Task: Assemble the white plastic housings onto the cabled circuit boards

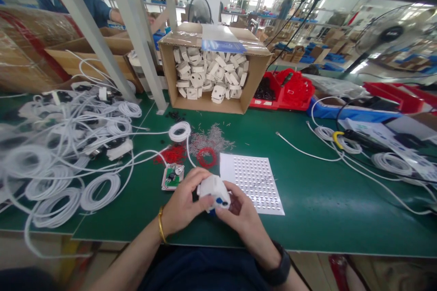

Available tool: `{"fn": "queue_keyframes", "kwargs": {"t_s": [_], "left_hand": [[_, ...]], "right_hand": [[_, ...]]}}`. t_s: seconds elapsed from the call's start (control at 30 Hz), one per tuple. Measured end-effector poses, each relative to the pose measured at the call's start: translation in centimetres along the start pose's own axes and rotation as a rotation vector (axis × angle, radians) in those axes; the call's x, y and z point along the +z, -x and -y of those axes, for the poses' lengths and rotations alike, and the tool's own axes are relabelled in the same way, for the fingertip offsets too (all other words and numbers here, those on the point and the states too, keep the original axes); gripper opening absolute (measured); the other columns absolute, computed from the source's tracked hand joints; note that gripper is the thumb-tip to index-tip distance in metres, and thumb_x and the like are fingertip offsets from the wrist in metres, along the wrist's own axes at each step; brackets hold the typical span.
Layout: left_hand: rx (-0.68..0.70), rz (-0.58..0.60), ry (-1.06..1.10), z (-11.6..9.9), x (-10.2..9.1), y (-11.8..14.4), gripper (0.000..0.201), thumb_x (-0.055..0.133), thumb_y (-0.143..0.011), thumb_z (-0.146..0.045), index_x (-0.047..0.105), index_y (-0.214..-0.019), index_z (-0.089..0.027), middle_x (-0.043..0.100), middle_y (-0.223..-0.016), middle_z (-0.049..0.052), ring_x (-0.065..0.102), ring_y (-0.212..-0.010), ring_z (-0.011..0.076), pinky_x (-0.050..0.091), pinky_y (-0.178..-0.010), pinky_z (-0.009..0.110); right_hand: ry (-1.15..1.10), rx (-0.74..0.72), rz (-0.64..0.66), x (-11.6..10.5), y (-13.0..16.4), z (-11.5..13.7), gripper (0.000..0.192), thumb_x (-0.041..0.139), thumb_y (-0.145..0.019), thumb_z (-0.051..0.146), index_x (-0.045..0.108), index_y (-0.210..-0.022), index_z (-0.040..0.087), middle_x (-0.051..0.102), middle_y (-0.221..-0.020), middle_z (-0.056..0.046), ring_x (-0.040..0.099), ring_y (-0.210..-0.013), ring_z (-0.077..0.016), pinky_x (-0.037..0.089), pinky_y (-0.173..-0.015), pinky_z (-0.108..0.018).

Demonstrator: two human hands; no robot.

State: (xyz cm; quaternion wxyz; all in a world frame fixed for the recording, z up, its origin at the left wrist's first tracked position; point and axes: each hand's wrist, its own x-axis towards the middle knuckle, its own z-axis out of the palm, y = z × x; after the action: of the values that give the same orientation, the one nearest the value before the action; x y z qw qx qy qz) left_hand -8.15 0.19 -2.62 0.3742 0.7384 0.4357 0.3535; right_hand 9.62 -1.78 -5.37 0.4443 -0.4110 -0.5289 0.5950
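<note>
A white plastic housing (212,188) with round holes in its near face is held between my two hands above the front of the green bench. My left hand (187,200) wraps its left side, the thumb across its front. On its right side, my right hand (241,209) grips with thumb and fingers. Something blue shows at a hole and under the housing; I cannot tell what it is. Just left of my left hand lies a square piece with a green circuit board (173,176), a white cable joined to it. A sheet of small round stickers (252,177) lies behind my right hand.
Coiled white cables (100,191) crowd the left side. A cardboard box (213,105) of white housings stands behind loose screws (213,138), red rings (206,158) and a cable coil (179,131). Red bins (287,91) and more cables (341,157) are right. A co-worker's arm (99,9) shows back left.
</note>
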Motion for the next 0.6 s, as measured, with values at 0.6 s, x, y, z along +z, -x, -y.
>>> {"fn": "queue_keyframes", "kwargs": {"t_s": [0.6], "left_hand": [[-0.224, -0.074, -0.152, 2.5, 2.8, 1.6, 0.054, 0.065, -0.060, -0.009, 0.054, -0.111, -0.020, 0.063, -0.102, 0.008, 0.060, -0.074, 0.0195, 0.054, -0.067, 0.034]], "right_hand": [[1.021, -0.404, -0.095, -7.6, -4.1, 1.3, 0.024, 0.039, -0.092, 0.018, 0.058, -0.108, 0.021, 0.056, -0.105, -0.010, 0.056, -0.096, -0.0218, 0.048, -0.086, -0.038]]}}
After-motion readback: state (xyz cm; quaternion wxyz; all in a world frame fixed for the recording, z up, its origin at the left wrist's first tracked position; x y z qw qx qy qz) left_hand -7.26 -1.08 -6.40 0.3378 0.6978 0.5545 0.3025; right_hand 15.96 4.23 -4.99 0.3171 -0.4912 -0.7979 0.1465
